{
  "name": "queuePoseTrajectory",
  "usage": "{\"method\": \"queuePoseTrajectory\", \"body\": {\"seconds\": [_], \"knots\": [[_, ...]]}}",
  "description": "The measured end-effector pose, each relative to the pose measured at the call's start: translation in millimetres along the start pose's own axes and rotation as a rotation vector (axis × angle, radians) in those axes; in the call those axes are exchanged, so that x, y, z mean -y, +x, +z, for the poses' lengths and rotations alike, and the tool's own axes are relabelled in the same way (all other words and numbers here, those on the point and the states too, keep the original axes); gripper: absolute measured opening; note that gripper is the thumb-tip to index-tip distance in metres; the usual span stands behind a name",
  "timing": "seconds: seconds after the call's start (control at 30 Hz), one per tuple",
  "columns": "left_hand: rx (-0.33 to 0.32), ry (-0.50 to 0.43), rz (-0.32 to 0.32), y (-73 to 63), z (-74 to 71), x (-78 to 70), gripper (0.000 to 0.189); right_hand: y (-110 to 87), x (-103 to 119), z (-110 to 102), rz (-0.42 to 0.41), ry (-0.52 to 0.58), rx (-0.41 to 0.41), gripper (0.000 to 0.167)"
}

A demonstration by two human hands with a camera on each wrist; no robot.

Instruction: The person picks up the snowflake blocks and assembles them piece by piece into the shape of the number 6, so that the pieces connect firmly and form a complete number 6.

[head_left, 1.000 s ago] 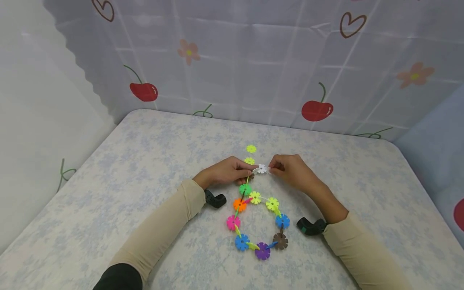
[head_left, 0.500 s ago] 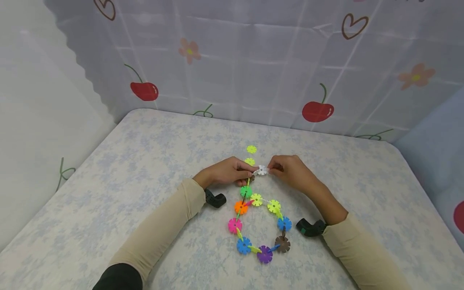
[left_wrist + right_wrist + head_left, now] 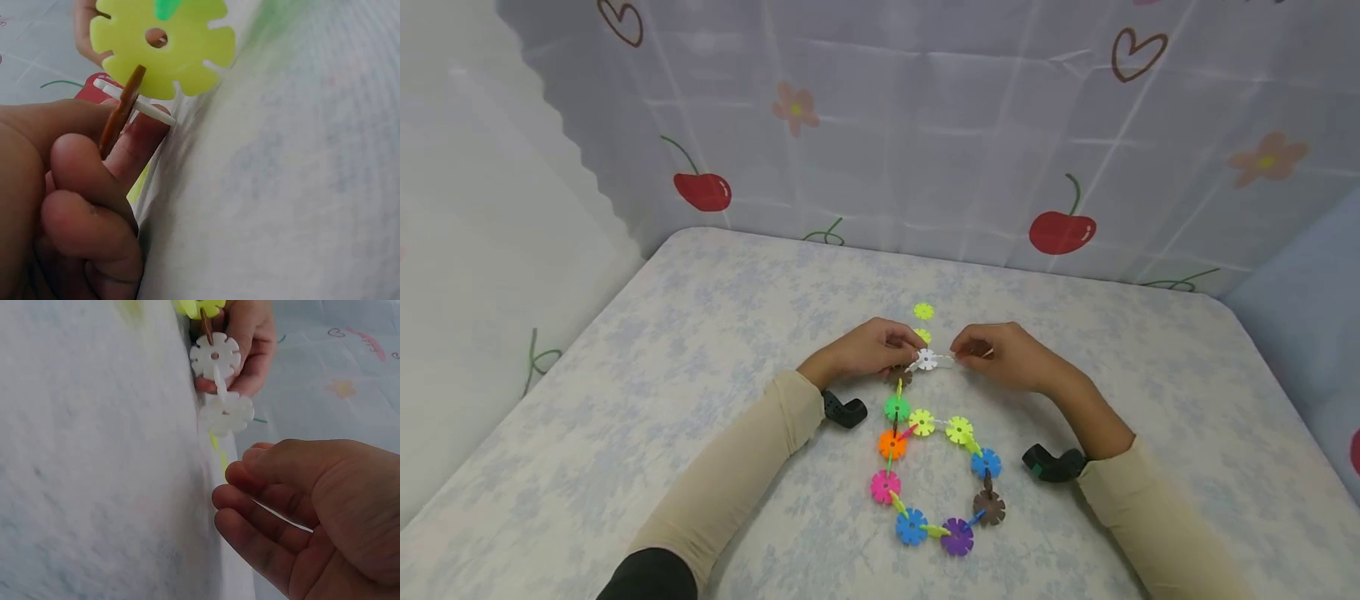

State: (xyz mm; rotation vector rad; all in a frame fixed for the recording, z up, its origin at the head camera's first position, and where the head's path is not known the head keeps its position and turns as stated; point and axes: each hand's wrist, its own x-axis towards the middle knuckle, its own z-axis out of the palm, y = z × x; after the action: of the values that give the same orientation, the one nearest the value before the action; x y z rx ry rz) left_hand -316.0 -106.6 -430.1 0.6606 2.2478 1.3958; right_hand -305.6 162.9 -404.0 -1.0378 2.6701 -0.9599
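Note:
A chain of notched plastic flower discs, linked edge to edge, forms a loop on the table in the head view, with purple (image 3: 957,537), pink (image 3: 885,487) and orange (image 3: 892,445) discs among them. From a green disc (image 3: 897,408) a tail runs up to a brown disc (image 3: 900,377) and a white disc (image 3: 927,359). My left hand (image 3: 880,346) pinches this tail around the brown and white discs; its fingertips partly hide the grip. Beside the pale end disc (image 3: 227,413), my right hand (image 3: 1011,357) holds nothing, fingers loosely bent and apart from the chain.
Two loose yellow discs, the farther one (image 3: 923,311) and the nearer one (image 3: 922,336), lie behind the hands. A patterned cloth covers the table (image 3: 737,300). A printed curtain (image 3: 895,150) hangs at the back. Black wrist devices sit at both cuffs.
My right hand has let go of the white end piece. My left hand has shifted slightly left with the tail, baring more of the brown disc. The loop has slid slightly toward me.

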Motion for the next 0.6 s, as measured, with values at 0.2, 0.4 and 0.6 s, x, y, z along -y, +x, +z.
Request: {"method": "queuePoseTrajectory", "body": {"seconds": [0.2, 0.4, 0.6], "knots": [[0.003, -0.023, -0.031, -2.4, -0.4, 0.0, 0.022, 22.4, -12, -14, 0.070, -0.012, 0.065, 0.033], [0.005, -0.028, -0.028, -2.5, 0.3, 0.6, 0.021, 61.5, -18, -13, 0.071, -0.051, 0.149, 0.045], [0.021, -0.044, 0.002, -1.1, 1.9, 0.4, 0.022, 75.4, -17, -7, 0.049, -0.114, 0.156, 0.028]]}}
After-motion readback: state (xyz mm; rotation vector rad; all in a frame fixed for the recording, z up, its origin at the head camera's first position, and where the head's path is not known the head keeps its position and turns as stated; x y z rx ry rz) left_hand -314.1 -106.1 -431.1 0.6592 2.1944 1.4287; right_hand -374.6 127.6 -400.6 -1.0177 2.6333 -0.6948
